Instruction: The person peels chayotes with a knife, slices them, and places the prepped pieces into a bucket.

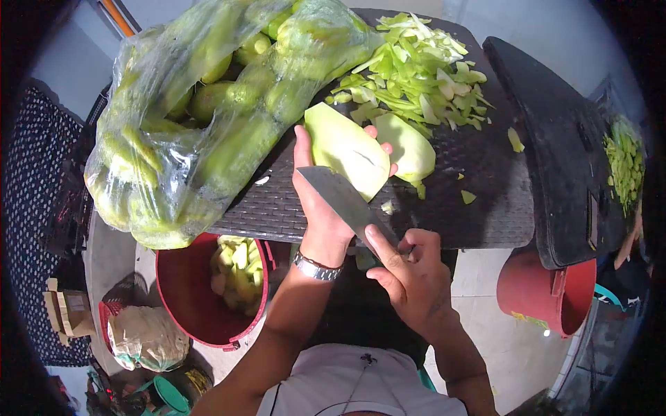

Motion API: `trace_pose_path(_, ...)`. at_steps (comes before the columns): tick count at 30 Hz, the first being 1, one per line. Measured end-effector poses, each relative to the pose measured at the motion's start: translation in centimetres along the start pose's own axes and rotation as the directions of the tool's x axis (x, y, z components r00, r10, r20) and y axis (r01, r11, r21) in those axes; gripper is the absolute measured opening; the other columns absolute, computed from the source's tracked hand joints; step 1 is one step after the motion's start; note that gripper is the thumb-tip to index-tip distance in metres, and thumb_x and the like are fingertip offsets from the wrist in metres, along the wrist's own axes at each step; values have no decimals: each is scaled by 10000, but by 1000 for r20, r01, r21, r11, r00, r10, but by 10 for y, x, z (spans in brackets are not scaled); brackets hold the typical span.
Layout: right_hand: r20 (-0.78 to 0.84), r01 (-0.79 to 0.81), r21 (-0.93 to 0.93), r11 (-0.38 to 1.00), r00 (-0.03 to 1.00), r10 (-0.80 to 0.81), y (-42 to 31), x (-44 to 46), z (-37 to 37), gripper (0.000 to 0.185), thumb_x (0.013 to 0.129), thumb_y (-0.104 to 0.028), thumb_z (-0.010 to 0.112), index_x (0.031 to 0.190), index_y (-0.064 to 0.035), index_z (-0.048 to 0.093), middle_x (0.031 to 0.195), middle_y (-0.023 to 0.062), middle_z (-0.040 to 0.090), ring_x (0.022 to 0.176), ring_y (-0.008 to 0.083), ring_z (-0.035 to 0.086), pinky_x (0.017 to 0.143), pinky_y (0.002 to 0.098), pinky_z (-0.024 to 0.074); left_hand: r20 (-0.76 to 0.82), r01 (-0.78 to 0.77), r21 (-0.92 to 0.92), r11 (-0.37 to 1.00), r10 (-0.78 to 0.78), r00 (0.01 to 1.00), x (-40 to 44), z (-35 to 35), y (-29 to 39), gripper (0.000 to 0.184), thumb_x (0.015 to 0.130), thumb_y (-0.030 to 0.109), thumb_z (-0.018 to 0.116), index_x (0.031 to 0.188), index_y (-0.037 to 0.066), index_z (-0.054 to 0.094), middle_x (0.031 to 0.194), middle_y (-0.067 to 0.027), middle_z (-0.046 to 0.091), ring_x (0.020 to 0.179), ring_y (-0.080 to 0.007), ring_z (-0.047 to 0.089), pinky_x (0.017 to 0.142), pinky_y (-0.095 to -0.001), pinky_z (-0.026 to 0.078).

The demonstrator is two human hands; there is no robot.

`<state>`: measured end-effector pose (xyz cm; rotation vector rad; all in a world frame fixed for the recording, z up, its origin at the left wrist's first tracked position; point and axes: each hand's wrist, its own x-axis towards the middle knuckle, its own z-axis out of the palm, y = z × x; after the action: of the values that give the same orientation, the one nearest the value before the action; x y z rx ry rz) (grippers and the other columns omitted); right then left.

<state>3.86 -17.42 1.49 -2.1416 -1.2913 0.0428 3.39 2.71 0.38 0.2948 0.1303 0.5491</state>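
My left hand (320, 216) is closed around a peeled pale green fruit (350, 152), which looks like an unripe papaya, above the dark woven tabletop (277, 208). A slit or dark mark shows on the fruit's face. In my right hand (418, 281) is a broad-bladed knife (338, 197), its forefinger stretched along the blade's base. The blade points up and left, passing in front of my left palm; whether it touches the fruit I cannot tell. Another peeled fruit (409, 149) lies just behind. Further back sits a pile of green peelings (423, 76).
A clear plastic bag (201, 201) of unpeeled green fruit covers the table's left side. Below stand a red bucket (173, 298) holding pale pieces and another red bucket (524, 291) at right. A second dark table (555, 159) bears more peelings (624, 163), near another person's arm (629, 239).
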Motion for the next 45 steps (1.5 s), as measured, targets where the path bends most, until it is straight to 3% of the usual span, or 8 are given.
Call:
trace_pose_path(7,-59,22,21,1000,998,-21,6,4,8,626,903,-254,806,1491,-301,597,1095,117,495,769,235,638,699,361,602,-8,13,-11,1000,-13,1000,-9,0,-9,695,1034,674,439,1384,80,531,1233,-260,669,1024,-482,694,889,-622,578)
trace_pose_path(10,-74,-32,113,993,996,41,12,12,4,598,913,-182,790,1478,-275,615,1051,121,510,758,243,625,673,369,581,-77,-69,133,989,80,994,-21,12,-22,657,1053,658,438,1354,81,530,1148,-217,670,1000,-393,698,883,-519,596)
trace_pose_path(13,-119,45,191,981,993,-22,15,2,8,610,909,-179,797,1482,-274,611,1056,105,515,777,222,624,673,348,578,-120,-79,87,993,89,989,-13,10,-18,680,1045,672,419,1357,80,538,1180,-253,671,1000,-468,696,882,-587,581)
trace_pose_path(23,-116,109,94,990,988,-98,7,0,12,670,870,-173,834,1492,-271,604,1054,70,495,782,161,603,669,311,580,-26,-42,29,999,43,999,-2,-1,-10,727,1010,689,494,1312,30,535,1151,-252,684,977,-453,717,858,-580,612)
trace_pose_path(32,-148,130,51,990,982,-121,13,6,20,648,893,-171,806,1500,-252,595,1051,80,491,778,179,602,659,312,577,-77,-64,41,997,67,995,-17,-4,-26,651,1069,626,403,1357,54,518,1194,-258,670,995,-447,713,833,-559,614)
trace_pose_path(37,-186,97,102,990,980,-77,17,19,17,552,960,-161,723,1495,-221,601,1043,114,507,790,220,611,692,343,579,-149,-119,303,945,171,974,-32,7,-42,577,1113,552,340,1303,44,533,1174,-166,691,970,-305,712,864,-407,597)
trace_pose_path(39,-140,83,145,986,988,-63,21,22,12,568,970,-164,709,1519,-168,564,1062,139,527,813,244,631,713,364,582,-167,-139,298,944,195,966,-34,6,-48,590,1108,517,303,1342,21,522,1166,-226,691,974,-377,718,842,-455,611)
trace_pose_path(45,-198,76,244,967,980,-27,15,17,18,662,976,-181,703,1563,-19,443,1155,197,576,920,298,697,783,398,609,-226,-123,238,963,178,958,-20,3,-36,681,1081,637,312,1364,54,521,1195,-230,683,964,-387,709,858,-459,602)
